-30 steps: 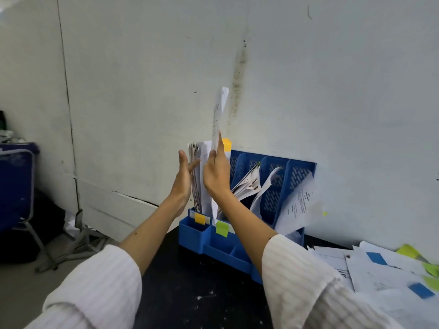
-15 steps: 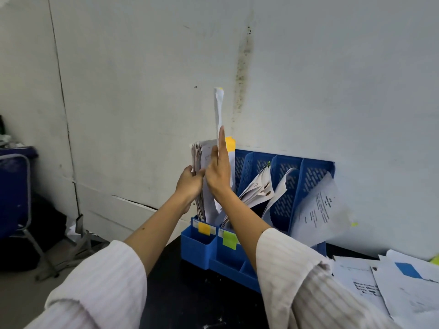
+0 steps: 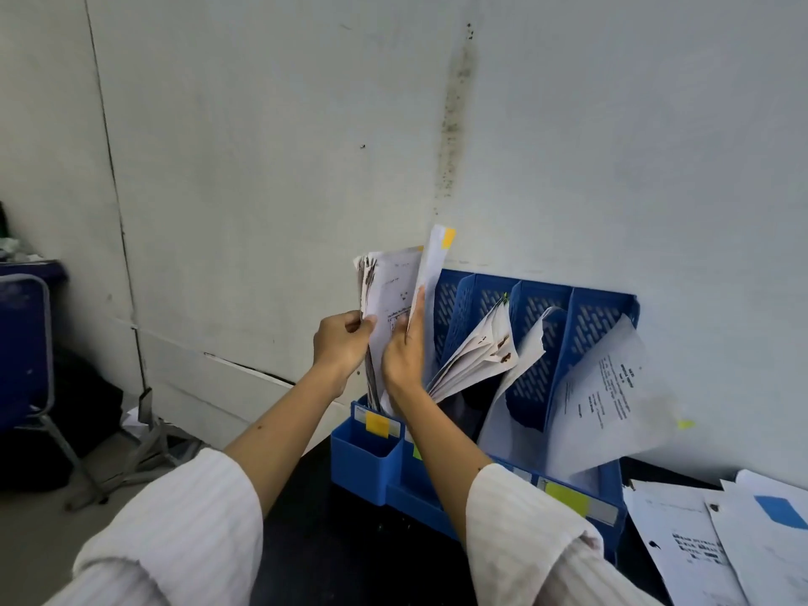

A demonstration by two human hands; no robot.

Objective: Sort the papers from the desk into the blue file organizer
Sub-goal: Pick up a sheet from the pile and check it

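A blue file organizer (image 3: 586, 317) stands on the dark desk against the white wall, its slots holding drooping papers. My left hand (image 3: 343, 343) grips the stack of papers (image 3: 389, 282) standing in the leftmost slot and holds it toward the left. My right hand (image 3: 404, 352) holds a white sheet with a yellow tab (image 3: 433, 264), its lower part sunk into that slot beside the stack. More loose papers (image 3: 699, 544) with blue tabs lie on the desk at the right.
A sheet of printed text (image 3: 612, 395) hangs out of the rightmost slot. Yellow labels mark the organizer's front. A blue chair (image 3: 26, 352) and a folded metal frame (image 3: 144, 439) stand on the floor to the left.
The tabbed sheet has gone down into the leftmost slot. My left hand went from flat against the stack to gripping it. The view has shifted closer and to the left.
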